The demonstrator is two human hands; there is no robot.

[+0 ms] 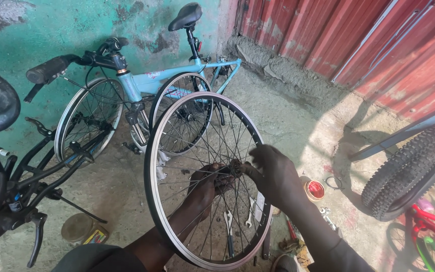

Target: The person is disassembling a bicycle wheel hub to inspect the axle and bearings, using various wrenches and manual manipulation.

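Observation:
A bare spoked bicycle wheel [149,166] with a black and silver rim stands upright in front of me. My left hand [205,186] reaches through the spokes from the far side and grips the hub [236,167]. On the near side, my right hand [273,168] pinches the hub's axle end with its fingers. Both forearms come up from the bottom of the view.
A light blue bicycle [142,83] leans on the green wall behind the wheel. A black bicycle [6,171] stands at left. Spanners [229,226] lie on the ground under the wheel, a red tin [315,190] beside them. A knobby tyre [411,168] is at right.

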